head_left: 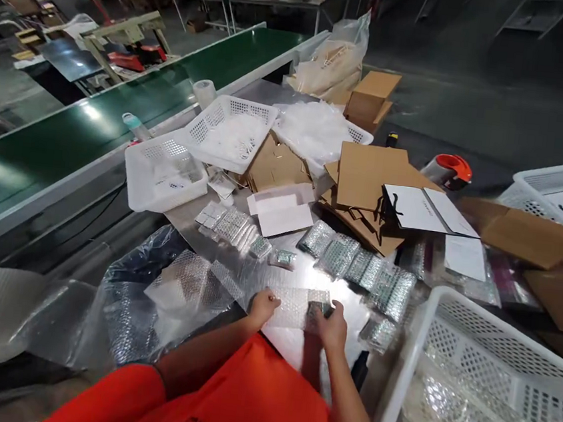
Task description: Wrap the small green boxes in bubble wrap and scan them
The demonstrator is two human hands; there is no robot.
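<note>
Both grips, left hand (262, 307) and right hand (333, 324), pinch the bubble-wrap strip (291, 306) flat on the surface (305, 277) between them; I judge wrapping underway, rolling tighter next.

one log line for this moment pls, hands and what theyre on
left hand: holds left end of clear bubble-wrap pouch | right hand: holds its right end | surface: shiny metal table | nearby: white perforated plastic basket at right

The white basket (489, 387) at the near right runs off the frame's edge. What sits inside the bubble-wrap pouch (296, 304) under the right hand (332, 325) is too blurred to tell.
</note>
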